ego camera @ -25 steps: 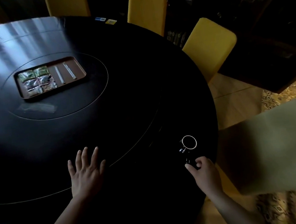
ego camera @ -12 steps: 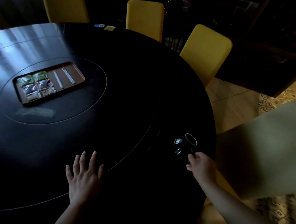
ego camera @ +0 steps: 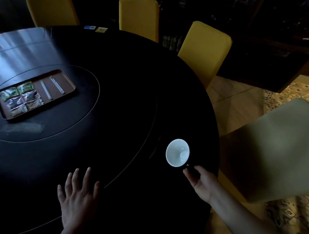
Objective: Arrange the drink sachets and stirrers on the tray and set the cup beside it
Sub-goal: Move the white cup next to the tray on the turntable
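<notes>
- Your right hand (ego camera: 201,181) pinches the cup (ego camera: 177,153) by its handle near the table's (ego camera: 112,121) right edge, tilted toward you.
- Left hand (ego camera: 78,196): fingers spread flat.
- Tray (ego camera: 36,95) sits well apart, filled.
- Risk: the thin pinch lets the cup swing during the long reach.

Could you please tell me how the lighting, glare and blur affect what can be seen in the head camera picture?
In the head view, the room is dim and the black table swallows detail; window glare streaks its far left. The cup shows mainly by its white inside, its dark handle barely visible in the right hand. The pale chair back nearby is blurred, and the wide lens bends the table's edge.
</notes>
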The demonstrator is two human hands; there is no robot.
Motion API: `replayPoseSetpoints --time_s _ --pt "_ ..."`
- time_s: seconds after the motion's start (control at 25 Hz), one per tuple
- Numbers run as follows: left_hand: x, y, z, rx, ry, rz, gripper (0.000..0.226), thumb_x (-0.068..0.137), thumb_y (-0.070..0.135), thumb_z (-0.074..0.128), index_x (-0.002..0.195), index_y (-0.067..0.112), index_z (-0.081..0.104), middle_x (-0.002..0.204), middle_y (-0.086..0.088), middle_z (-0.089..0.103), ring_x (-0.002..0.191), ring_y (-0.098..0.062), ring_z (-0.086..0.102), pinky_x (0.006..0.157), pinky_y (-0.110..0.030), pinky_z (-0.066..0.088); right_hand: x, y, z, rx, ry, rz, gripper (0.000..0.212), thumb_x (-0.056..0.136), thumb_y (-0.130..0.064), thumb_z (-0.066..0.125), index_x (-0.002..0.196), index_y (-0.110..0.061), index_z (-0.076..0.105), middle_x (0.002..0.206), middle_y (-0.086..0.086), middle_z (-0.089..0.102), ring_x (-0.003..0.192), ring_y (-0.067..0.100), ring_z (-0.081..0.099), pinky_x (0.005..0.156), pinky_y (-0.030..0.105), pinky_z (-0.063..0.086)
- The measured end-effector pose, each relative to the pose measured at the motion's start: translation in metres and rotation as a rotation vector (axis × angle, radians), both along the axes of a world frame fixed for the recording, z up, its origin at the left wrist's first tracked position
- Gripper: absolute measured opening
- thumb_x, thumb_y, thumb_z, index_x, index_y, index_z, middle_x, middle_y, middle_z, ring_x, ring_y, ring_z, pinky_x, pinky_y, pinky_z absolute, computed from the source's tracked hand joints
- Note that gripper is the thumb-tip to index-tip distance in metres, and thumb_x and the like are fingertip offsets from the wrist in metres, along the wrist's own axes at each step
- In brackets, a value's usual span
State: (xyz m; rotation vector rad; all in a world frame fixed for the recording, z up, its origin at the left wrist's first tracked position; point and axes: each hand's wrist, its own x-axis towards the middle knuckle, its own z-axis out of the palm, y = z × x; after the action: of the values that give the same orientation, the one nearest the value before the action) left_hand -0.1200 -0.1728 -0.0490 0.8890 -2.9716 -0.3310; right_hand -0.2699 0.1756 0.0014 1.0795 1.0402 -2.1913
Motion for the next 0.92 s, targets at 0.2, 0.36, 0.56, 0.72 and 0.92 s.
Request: replayPoseSetpoints --time_s 0.2,0.36,0.56,0.72,0.92 --pt "0.0 0.0 -0.002 0.008 0.007 0.018 0.065 0.089 0.061 0.025 0.149 0.038 0.02 0.158 -0.003 0.02 0.148 -0.023 0.008 0.117 -0.05 0.003 0.003 0.012 -0.017 -0.145 -0.046 -0.091 0.027 0.094 -0.003 0.053 0.119 0.005 0.058 0.102 0.027 0.067 0.074 0.032 0.073 0.051 0.033 0.061" --pt "-0.002 0.001 -0.001 0.032 0.019 0.044 0.058 0.094 0.054 0.037 0.148 0.041 0.02 0.158 -0.002 0.021 0.148 -0.021 0.009 0.117 -0.05 0.005 0.001 0.02 -0.023 -0.166 -0.066 -0.157 0.033 0.097 -0.006 0.05 0.13 -0.003 0.054 0.122 0.024 0.06 0.094 0.031 0.064 0.052 0.035 0.062" --pt "-0.003 0.003 0.001 0.04 0.007 0.058 0.062 0.091 0.053 0.044 0.148 0.04 0.023 0.158 -0.001 0.02 0.148 -0.02 0.009 0.118 -0.05 0.005 0.005 0.018 -0.028 -0.165 -0.111 -0.236 0.034 0.098 -0.01 0.049 0.132 -0.01 0.053 0.108 0.023 0.061 0.093 0.031 0.063 0.048 0.034 0.061" --pt "-0.002 0.003 0.003 0.037 0.008 0.046 0.063 0.091 0.05 0.047 0.148 0.039 0.023 0.158 -0.002 0.02 0.148 -0.02 0.007 0.118 -0.049 0.004 0.01 0.016 -0.028 -0.132 -0.074 -0.221 0.029 0.1 -0.012 0.045 0.128 -0.009 0.052 0.106 0.026 0.06 0.09 0.032 0.063 0.052 0.037 0.062" --pt "-0.002 0.002 0.001 0.027 0.008 0.043 0.062 0.092 0.049 0.046 0.149 0.039 0.021 0.158 -0.002 0.02 0.148 -0.021 0.008 0.118 -0.051 0.006 0.016 0.018 -0.021 0.215 0.034 0.011 0.032 0.099 -0.032 0.049 0.105 -0.002 0.053 0.086 0.02 0.06 0.074 0.03 0.061 0.053 0.036 0.062"
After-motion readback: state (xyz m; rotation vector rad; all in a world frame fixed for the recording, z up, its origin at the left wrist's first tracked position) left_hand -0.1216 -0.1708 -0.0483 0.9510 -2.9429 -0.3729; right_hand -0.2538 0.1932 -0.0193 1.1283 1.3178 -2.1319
